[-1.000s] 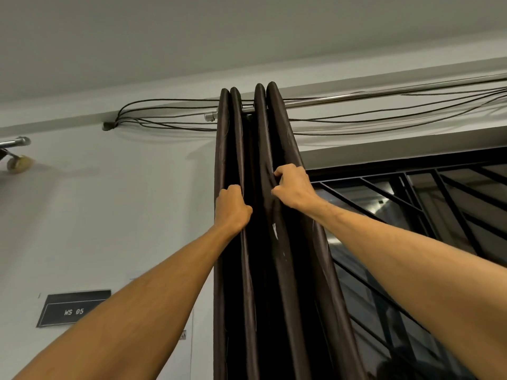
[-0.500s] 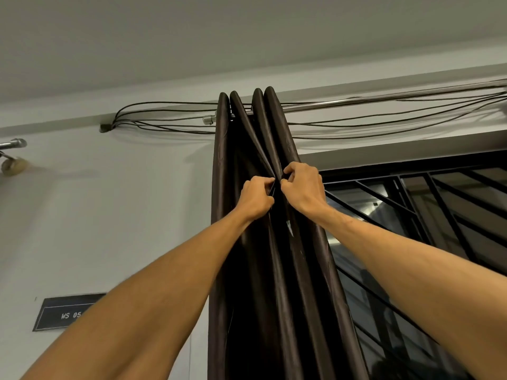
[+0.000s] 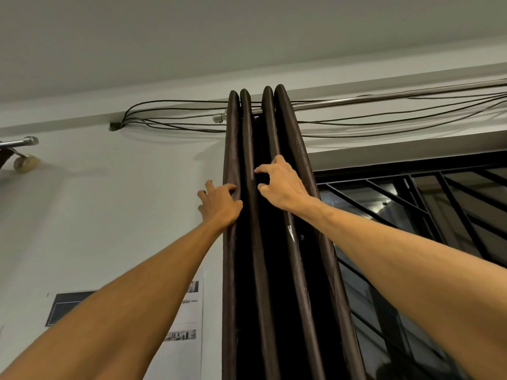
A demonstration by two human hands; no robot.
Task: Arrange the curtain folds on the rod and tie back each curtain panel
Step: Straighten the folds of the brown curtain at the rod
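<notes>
A dark brown curtain (image 3: 256,270) hangs bunched in several narrow upright folds from a metal rod (image 3: 384,98) near the ceiling. My left hand (image 3: 219,205) lies with spread fingers against the leftmost fold, its fingertips reaching past the curtain's edge toward the wall. My right hand (image 3: 282,185) is on the third fold. Its thumb and forefinger are apart in a loose curve in front of the dark gap between folds, holding nothing. No tie-back is in view.
Black cables (image 3: 170,117) run along the wall behind the rod. A black window grille (image 3: 439,215) fills the right side. On the white wall at left are a dark sign (image 3: 63,308), a printed sheet (image 3: 189,311) and another rod end (image 3: 24,141).
Both hands let go of the folds they pinched together in the middle. My left hand moved out to the leftmost fold, my right opened, and the folds hang parallel again.
</notes>
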